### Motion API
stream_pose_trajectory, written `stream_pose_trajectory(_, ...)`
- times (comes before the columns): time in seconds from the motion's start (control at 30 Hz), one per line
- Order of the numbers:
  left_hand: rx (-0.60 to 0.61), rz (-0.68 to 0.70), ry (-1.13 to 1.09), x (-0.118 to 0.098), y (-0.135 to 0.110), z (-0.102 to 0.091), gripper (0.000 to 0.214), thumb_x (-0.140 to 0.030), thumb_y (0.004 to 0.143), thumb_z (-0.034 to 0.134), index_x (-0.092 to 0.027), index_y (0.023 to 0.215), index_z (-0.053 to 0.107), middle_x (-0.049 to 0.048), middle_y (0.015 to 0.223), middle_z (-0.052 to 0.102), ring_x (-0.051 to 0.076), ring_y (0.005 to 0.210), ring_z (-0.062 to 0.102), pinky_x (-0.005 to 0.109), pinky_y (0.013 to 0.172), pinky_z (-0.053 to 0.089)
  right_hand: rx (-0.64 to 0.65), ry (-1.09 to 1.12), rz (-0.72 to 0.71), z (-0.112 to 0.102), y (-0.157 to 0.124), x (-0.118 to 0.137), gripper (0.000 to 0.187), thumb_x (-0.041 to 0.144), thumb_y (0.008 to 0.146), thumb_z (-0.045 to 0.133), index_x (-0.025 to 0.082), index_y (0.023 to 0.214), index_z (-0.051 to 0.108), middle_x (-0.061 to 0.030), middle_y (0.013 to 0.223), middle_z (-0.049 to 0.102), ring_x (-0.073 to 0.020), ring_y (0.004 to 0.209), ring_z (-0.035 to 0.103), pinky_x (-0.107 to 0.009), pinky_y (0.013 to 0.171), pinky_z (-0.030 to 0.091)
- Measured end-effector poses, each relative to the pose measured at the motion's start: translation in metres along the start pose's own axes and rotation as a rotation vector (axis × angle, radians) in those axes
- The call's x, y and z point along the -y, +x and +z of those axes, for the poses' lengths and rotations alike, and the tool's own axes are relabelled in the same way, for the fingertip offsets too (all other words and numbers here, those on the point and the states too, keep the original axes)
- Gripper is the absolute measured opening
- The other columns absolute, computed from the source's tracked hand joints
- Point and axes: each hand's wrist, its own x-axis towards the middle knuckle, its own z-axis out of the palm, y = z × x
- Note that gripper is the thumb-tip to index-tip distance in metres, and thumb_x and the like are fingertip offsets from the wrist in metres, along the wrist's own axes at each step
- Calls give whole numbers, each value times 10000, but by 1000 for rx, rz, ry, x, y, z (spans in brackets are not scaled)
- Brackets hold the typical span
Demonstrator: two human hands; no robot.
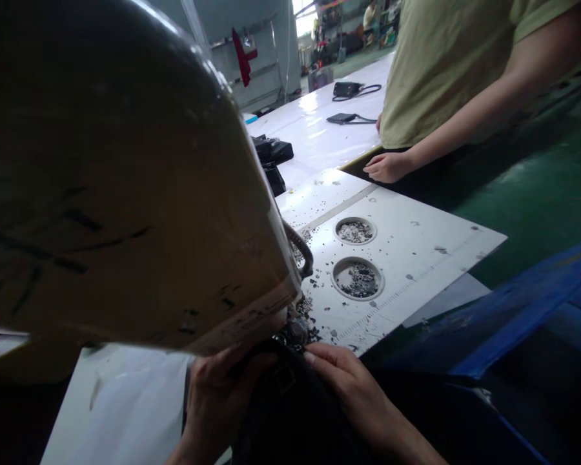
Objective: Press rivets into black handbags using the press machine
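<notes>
Here's the left hand [223, 397] and right hand [351, 397] on the black fabric [290, 407], fingers closed around it, right at the white tabletop's [416, 258] edge!

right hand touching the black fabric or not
Touching: the head view shows the right hand with its fingers lying directly on the black fabric, no gap between them.

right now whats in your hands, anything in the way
Left hand and right hand both on black fabric. Dark scraps on white table just ahead. Curved tan cover blocks view on left.
</notes>
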Motion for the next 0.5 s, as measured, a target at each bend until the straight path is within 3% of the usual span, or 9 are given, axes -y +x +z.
stream_pose_trajectory(0.1,-50,12,-53,-8,1,-2,204,-307,888,783,-369,1081,801,-51,1089,793,164,971,763,201,857,602,7,-58,-50,0,-1,3,384,504,966,544,167,794,614,-7,774,569,-187,764,511,-297,697,398)
stream_pose_trajectory(0.23,-8,43,-107,-24,-11,-10,181,-259,916,753,-336,1076,787,-14,1062,732,142,923,723,196,798,585,7,-240,-154,1,-16,9,392,482,1022,478,177,841,645,-37,876,666,-222,860,592,-319,768,439)
stream_pose_trajectory(0.37,20,71,-175,-42,-40,-16,199,-230,935,719,-319,1109,758,15,1074,694,158,947,705,228,800,589,0,-438,-237,0,-51,10,395,462,1068,428,197,898,666,-27,873,691,-222,845,631,-318,778,448)
stream_pose_trajectory(0.5,105,85,-216,-54,-73,-18,259,-256,924,724,-327,1173,736,40,1112,683,194,987,704,295,846,608,33,-514,-232,-3,-94,6,403,478,1087,410,215,1089,715,-29,915,719,-230,860,664,-322,812,469)
